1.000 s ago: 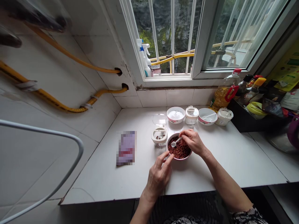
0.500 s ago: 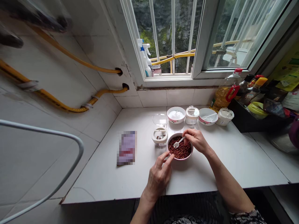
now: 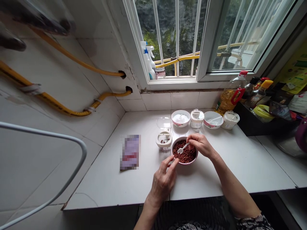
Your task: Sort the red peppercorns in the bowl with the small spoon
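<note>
A round bowl point(image 3: 174, 154) filled with small dark red grains stands on the white counter. My right hand point(image 3: 200, 145) pinches the handle of a small white spoon point(image 3: 180, 150), whose scoop lies over the grains. At the bowl's near left rim, my left hand point(image 3: 165, 176) rests its thumb and fingertips, gripping the edge. Just left of the bowl is a jar point(image 3: 164, 144) with its clear lid point(image 3: 164, 122) flipped open and a few dark bits inside.
Behind are a bowl of white powder point(image 3: 180, 118), a lidded jar point(image 3: 197, 118), a bowl with a white spoon point(image 3: 213, 120) and another jar point(image 3: 231, 120). An oil bottle point(image 3: 227, 97) stands at the back right. A purple packet point(image 3: 130, 152) lies left.
The small white spoon has shifted very slightly left and down over the grains. Both hands keep nearly the same place, and the bowl has not moved.
</note>
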`<state>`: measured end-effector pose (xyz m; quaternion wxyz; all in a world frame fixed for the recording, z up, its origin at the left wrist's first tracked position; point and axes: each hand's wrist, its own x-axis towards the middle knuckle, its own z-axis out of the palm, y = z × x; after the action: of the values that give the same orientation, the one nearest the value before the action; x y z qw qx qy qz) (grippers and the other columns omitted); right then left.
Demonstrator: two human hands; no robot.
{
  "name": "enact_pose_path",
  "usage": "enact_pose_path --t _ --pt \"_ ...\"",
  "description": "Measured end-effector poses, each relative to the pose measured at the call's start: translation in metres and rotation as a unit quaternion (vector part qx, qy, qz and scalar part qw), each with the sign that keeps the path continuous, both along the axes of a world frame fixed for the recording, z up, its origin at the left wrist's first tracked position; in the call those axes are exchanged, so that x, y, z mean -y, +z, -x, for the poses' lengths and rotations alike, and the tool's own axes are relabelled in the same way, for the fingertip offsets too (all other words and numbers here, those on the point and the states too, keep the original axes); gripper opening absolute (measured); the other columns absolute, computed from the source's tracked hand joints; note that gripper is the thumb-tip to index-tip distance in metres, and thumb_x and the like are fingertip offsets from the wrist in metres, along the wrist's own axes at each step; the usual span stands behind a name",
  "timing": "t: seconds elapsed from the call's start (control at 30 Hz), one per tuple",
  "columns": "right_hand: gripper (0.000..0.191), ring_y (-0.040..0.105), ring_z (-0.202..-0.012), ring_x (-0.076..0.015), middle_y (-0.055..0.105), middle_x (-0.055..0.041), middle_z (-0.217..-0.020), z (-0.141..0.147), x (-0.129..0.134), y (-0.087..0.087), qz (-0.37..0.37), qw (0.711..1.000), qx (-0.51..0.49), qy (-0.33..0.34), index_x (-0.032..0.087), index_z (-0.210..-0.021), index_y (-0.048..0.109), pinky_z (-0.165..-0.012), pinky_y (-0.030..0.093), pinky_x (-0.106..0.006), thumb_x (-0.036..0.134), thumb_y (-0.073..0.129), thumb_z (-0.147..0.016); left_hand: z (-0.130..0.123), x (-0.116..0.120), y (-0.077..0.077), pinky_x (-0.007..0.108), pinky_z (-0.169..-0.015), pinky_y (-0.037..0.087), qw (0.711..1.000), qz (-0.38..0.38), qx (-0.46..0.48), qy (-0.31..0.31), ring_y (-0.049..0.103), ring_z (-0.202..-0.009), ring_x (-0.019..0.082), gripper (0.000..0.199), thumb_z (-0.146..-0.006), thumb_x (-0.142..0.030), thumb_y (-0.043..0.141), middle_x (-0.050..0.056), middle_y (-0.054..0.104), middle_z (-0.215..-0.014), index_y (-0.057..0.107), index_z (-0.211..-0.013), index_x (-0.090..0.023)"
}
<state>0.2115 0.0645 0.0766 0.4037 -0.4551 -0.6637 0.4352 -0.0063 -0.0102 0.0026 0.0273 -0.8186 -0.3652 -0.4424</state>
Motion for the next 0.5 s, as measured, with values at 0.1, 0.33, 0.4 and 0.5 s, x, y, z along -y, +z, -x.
enact_pose_path --t 0.1,0.33,0.4,0.5 --pt "0.014 0.057 -0.05 -0.0137 0.061 0.0026 -0.051 -0.0001 -0.0003 -0.0001 0.013 1.0 -0.015 -0.006 0.02 -0.071 0.063 -0.053 0.045 -0.025 0.02 0.052 -0.079 0.0001 -0.0003 0.0001 0.027 -0.087 0.062 1.0 -0.001 0.001 -0.005 0.067 -0.111 0.021 0.046 -0.092 0.001 0.047 0.015 0.06 -0.123 0.055 -0.134 -0.016" --pt "0.012 0.057 -0.051 -0.0138 0.061 0.0025 -0.051 0.0001 0.0007 0.0008 0.046 0.998 -0.03 -0.008 0.02 -0.07 0.063 -0.054 0.044 -0.026 0.021 0.053 -0.077 0.0015 0.0 -0.0007 0.028 -0.085 0.063 1.0 0.004 0.001 -0.004 0.068 -0.11 0.021 0.048 -0.092 0.001 0.046 0.015 0.06 -0.123 0.054 -0.136 -0.017" --pt "0.012 0.057 -0.051 -0.0139 0.062 0.0025 -0.051 0.0004 0.0012 0.0016 0.061 0.997 -0.037 -0.001 0.02 -0.071 0.063 -0.055 0.044 -0.026 0.022 0.054 -0.077 0.0016 0.0 -0.0006 0.028 -0.084 0.063 1.0 0.006 0.001 -0.005 0.068 -0.109 0.021 0.048 -0.092 0.0 0.046 0.015 0.06 -0.123 0.053 -0.136 -0.018" --pt "0.012 0.057 -0.05 -0.0136 0.062 0.0026 -0.051 0.0022 0.0014 0.0017 0.085 0.995 -0.052 -0.002 0.019 -0.071 0.064 -0.054 0.043 -0.026 0.023 0.054 -0.077 0.0011 -0.0002 -0.0004 0.027 -0.084 0.063 1.0 0.007 0.003 -0.005 0.068 -0.109 0.021 0.048 -0.093 -0.001 0.047 0.015 0.061 -0.123 0.053 -0.137 -0.018"
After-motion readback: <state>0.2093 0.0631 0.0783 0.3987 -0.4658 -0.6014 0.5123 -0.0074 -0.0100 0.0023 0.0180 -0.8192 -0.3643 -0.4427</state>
